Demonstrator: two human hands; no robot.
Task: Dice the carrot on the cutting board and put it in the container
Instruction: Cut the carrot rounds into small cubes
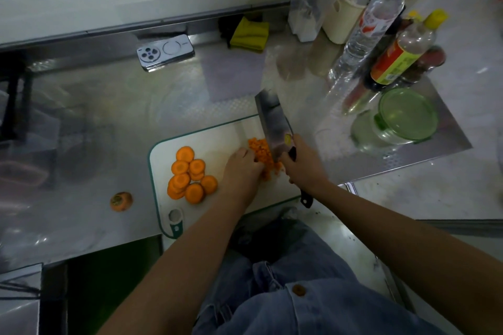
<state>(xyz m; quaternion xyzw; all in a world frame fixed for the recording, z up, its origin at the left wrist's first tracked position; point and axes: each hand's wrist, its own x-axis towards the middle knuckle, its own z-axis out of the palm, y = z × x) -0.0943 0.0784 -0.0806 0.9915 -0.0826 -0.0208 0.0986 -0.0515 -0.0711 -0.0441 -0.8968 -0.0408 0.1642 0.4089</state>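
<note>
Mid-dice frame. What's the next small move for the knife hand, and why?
Probably one more chop: lower the cleaver through the dice beside the left hand, which grips the pile right at the blade. The right hand holds the cleaver over the board, and the slices are not yet diced, so scooping into the container seems premature.
</note>
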